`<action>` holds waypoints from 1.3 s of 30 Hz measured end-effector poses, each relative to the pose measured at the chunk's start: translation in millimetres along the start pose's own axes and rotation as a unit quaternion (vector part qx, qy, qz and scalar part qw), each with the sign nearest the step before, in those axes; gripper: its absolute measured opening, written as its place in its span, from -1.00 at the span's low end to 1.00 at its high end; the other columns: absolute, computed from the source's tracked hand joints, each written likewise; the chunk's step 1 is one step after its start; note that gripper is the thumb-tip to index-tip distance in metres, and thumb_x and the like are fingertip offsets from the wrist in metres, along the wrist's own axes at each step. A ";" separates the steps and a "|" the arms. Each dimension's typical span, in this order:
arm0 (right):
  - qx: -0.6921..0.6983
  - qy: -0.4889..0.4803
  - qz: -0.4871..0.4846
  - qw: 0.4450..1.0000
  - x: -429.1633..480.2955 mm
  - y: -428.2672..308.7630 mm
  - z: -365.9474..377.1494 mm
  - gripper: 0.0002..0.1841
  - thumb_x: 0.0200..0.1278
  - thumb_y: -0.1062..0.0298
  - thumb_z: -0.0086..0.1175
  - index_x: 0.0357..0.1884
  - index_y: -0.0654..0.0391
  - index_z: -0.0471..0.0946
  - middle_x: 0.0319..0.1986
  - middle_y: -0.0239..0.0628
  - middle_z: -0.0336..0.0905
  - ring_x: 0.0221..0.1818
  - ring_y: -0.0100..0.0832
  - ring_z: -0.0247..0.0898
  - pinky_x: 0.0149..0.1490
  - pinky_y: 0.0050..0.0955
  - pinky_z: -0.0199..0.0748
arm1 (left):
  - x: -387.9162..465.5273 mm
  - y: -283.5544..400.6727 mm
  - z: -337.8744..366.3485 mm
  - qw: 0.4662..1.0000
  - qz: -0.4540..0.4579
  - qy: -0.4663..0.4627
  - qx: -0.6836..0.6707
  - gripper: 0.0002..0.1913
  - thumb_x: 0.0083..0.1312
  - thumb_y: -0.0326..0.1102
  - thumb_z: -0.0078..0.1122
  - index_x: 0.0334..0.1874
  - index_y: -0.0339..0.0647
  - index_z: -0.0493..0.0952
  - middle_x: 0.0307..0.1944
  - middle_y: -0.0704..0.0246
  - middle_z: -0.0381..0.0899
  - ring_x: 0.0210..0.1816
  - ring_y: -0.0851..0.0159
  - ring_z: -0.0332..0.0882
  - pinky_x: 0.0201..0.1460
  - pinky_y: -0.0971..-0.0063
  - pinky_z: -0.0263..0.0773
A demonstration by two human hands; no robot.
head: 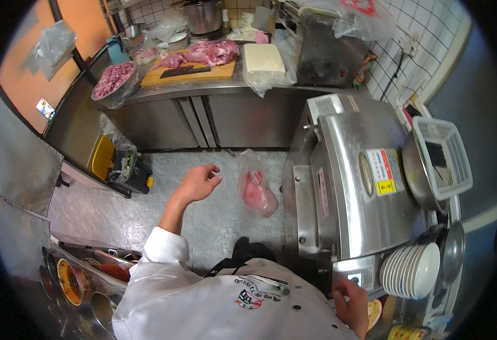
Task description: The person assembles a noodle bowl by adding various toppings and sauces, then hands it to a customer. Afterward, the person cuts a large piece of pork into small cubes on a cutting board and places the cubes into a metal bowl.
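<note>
My left hand (200,182) is held out over the tiled floor, its fingers apart and curled a little, with nothing in it. To its right a clear plastic bag of raw meat (257,193) lies on the floor. My right hand (350,299) is at the lower right, beside the switch panel (361,275) at the end of a large stainless steel machine (350,170). Its fingers are bent; whether they touch the panel or hold anything is unclear. On the counter ahead, a cleaver (184,72) and large pieces of raw meat (212,53) lie on a wooden cutting board (146,78).
A bowl of diced meat (114,83) and a wrapped white block (264,61) flank the board. A trash bin (131,180) with a yellow lid stands left. Stacked white bowls (424,270) and a plastic basket (465,161) are right. Metal pots (74,282) stand lower left.
</note>
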State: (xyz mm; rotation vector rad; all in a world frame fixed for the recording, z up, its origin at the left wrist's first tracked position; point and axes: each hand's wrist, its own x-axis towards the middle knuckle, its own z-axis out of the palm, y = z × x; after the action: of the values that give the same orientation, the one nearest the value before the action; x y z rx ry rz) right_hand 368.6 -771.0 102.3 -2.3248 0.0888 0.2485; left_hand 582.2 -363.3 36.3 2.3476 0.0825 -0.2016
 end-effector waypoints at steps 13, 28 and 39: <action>-0.072 -0.049 -0.058 0.995 167.4 -99.3 52.9 -0.71 0.30 0.34 0.05 0.02 0.22 0.48 -0.32 -0.01 0.56 -0.25 -0.16 0.53 -0.13 -0.31 0.46 | 120.3 -96.8 -77.2 0.998 -0.002 0.047 -0.047 -0.59 0.21 -0.22 0.20 0.05 -0.30 0.51 -0.26 0.07 0.66 -0.20 0.06 0.63 -0.11 0.29 0.49; -0.029 -0.163 -0.157 0.974 314.4 -104.0 92.3 -0.73 0.23 0.45 0.06 -0.05 0.34 0.51 -0.31 0.05 0.59 -0.32 0.00 0.56 -0.21 -0.24 0.53 | 58.8 -205.1 -125.5 0.938 -0.237 0.093 -0.234 -0.68 0.32 -0.35 0.12 0.08 -0.30 0.44 -0.37 0.38 0.56 -0.41 0.45 0.52 -0.37 0.58 0.40; -0.037 -0.273 -0.132 0.952 377.2 -128.6 158.3 -0.70 0.32 0.28 -0.04 -0.03 0.26 0.49 -0.30 0.10 0.56 -0.20 0.08 0.51 -0.13 -0.09 0.44 | 49.8 -234.1 -173.3 0.917 -0.287 0.131 -0.245 -0.63 0.31 -0.33 0.14 0.13 -0.30 0.42 -0.33 0.31 0.57 -0.36 0.38 0.56 -0.38 0.52 0.46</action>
State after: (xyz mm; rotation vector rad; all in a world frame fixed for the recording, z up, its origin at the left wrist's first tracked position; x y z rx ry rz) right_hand 731.7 -563.0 8.4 -2.2263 -0.5082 0.7541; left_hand 624.1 -75.3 -15.0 1.7787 0.8603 -0.1264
